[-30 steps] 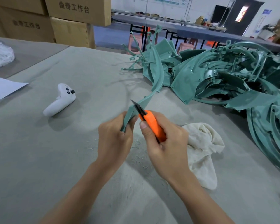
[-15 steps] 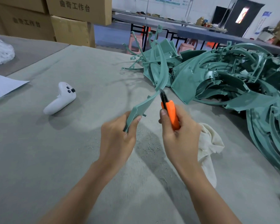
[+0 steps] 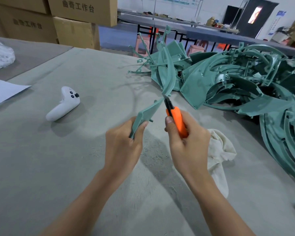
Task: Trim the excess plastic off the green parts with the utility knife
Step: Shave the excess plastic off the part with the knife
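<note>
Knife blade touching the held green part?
Touching. Head view: blade tip of the utility knife meets the green part at its narrow neck, no gap; left hand grips the part, right hand the knife.

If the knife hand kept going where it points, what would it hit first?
Probably the curved green part that the left hand holds: the utility knife in the right hand has its tip at the bend. Beyond lies the pile of green parts; depth is unclear.
</note>
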{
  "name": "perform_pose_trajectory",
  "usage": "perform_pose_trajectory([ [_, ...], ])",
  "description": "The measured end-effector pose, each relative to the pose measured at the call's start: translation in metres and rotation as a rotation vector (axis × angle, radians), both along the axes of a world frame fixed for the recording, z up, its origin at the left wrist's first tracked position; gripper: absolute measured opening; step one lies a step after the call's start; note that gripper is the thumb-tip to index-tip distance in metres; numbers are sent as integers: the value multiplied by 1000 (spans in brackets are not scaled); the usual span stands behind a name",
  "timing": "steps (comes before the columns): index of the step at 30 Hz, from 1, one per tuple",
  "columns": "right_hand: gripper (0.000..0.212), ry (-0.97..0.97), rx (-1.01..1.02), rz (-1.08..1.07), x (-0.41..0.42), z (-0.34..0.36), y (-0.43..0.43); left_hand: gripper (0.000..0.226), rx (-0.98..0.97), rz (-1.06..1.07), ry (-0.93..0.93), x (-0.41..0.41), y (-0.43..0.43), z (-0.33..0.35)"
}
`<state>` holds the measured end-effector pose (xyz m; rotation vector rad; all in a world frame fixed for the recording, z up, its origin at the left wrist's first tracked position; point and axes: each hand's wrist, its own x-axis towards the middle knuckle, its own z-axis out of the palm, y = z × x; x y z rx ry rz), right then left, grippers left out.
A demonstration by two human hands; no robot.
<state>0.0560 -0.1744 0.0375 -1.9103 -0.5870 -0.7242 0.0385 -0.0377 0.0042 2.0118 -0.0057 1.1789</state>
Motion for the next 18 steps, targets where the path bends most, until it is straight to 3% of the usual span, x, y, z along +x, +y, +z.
perform_pose_trajectory([
  [5,18,-7,-65,65,-12,-9,12,55,-24,2,2,1,3,0],
  [9,11,17,-26,78,-5,-2,5,53,3,0,-4,1,1,-1],
  [13,8,37,-3,12,4,1,-5,33,-26,-32,11,-1,-3,-1],
  [18,18,-25,-88,70,-13,-6,9,56,-28,-32,-3,0,2,0],
])
